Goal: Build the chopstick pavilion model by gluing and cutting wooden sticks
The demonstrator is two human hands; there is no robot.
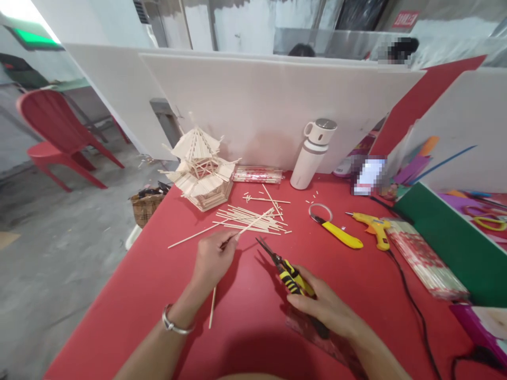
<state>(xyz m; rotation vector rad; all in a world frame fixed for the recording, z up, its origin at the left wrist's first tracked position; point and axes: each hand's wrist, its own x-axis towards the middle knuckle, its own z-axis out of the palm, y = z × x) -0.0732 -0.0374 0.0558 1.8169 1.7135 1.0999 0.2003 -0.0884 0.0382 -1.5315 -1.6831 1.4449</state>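
Observation:
My left hand (pixel 213 258) pinches one thin wooden stick (pixel 255 219) that slants up to the right over the red table (pixel 119 311). A silver bracelet circles that wrist. My right hand (pixel 322 303) grips yellow-and-black cutting pliers (pixel 282 265), their dark jaws pointing up-left toward the stick's lower end, a short gap away. A pile of loose wooden sticks (pixel 253 217) lies just beyond both hands. Another stick (pixel 213 307) lies on the table beside my left wrist.
A small pagoda model of sticks (pixel 200 169) stands at the back left. A white flask (pixel 312 153), a yellow-handled knife (pixel 340 235), a yellow glue gun (pixel 374 227) with black cord, and packed stick bundles (pixel 423 258) sit around. White partition boards back the table; a red chair (pixel 59 137) stands left.

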